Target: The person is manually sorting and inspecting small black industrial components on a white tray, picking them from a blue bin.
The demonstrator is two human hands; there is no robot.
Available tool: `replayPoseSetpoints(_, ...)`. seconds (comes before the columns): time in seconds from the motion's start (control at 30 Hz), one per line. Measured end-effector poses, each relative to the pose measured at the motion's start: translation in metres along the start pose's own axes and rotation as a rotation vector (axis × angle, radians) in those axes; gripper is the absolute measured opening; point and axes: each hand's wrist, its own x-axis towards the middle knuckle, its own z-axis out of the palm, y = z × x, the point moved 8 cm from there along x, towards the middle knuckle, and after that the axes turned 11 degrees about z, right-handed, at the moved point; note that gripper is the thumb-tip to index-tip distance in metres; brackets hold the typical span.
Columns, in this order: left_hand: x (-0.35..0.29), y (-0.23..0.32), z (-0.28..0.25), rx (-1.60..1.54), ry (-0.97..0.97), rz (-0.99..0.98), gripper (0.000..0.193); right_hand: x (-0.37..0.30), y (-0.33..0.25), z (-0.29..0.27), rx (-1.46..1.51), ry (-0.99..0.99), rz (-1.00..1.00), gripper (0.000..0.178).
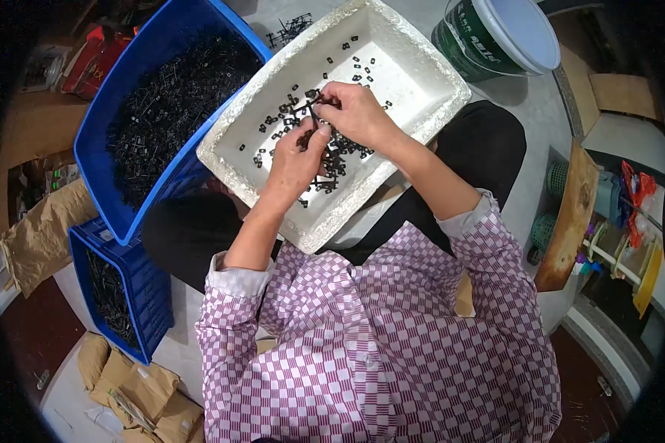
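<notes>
head view: left hand (295, 168) and right hand (357, 117) hold a black piece (312, 112).

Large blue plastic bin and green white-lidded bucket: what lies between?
In the head view, a white rectangular foam box lies between them, with a small heap of thin black parts nearer the bin.

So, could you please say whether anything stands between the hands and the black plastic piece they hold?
Nothing visible does: the left hand and right hand both touch the black plastic piece; loose black pieces lie below in the white foam box.
</notes>
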Motion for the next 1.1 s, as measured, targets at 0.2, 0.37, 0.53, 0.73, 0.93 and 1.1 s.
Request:
replayPoseSetpoints(0.2, -0.014, 0.017, 0.013, 0.015, -0.129, 0.042, 0.025, 0.014, 0.024, -0.017, 0.044, 0.119, 0.027, 0.02)
replayPoseSetpoints(0.37, -0.011, 0.014, 0.002, -0.084, -0.067, -0.021, 0.024, -0.006, 0.022, 0.009, 0.799, -0.307, 0.385, 0.019)
replayPoseSetpoints(0.53, -0.014, 0.007, 0.007, -0.048, -0.08, -0.011, 0.024, -0.009, 0.01, 0.013, 0.679, -0.322, 0.296, 0.013)
replayPoseSetpoints(0.73, -0.009, 0.012, 0.021, -0.12, -0.152, -0.028, 0.028, -0.009, 0.031, 0.003, 1.105, -0.021, 0.487, 0.01)
replayPoseSetpoints(0.93, -0.02, 0.025, 0.032, -0.216, -0.242, -0.101, 0.029, 0.003, 0.063, -0.022, 1.261, 0.195, 0.516, 0.009)
replayPoseSetpoints(1.1, -0.007, 0.012, -0.003, -0.461, -0.009, -0.087, 0.031, -0.01, 0.027, -0.003, 1.282, -0.09, 0.474, 0.012)
